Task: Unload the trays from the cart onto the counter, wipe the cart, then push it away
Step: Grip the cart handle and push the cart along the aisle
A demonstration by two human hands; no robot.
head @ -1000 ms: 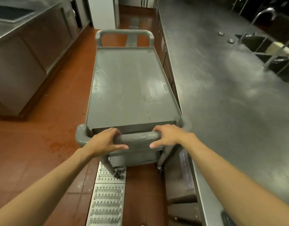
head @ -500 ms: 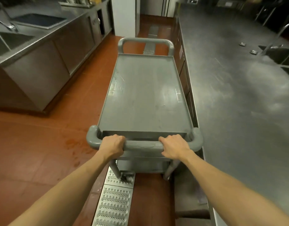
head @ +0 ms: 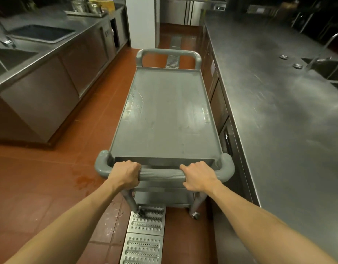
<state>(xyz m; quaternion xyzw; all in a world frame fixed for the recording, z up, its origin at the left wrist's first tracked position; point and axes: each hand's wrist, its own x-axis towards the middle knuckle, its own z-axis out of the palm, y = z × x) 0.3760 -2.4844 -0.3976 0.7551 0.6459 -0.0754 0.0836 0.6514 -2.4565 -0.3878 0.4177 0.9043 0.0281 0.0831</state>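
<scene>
With the cart (head: 165,119) top bare, left hand (head: 125,175) and right hand (head: 197,176) are gripping its handle (head: 161,175); push-away step, likely steering toward 12 o'clock alongside the counter (head: 278,103).

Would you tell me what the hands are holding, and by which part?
Both the left hand and right hand grip the cart by its near handle bar.

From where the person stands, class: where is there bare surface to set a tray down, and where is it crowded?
Free: the cart top shelf between its two handles, and the right counter from its near edge to the sinks. Crowded: the left counter, with a sink, a dark tray and pots behind.
</scene>
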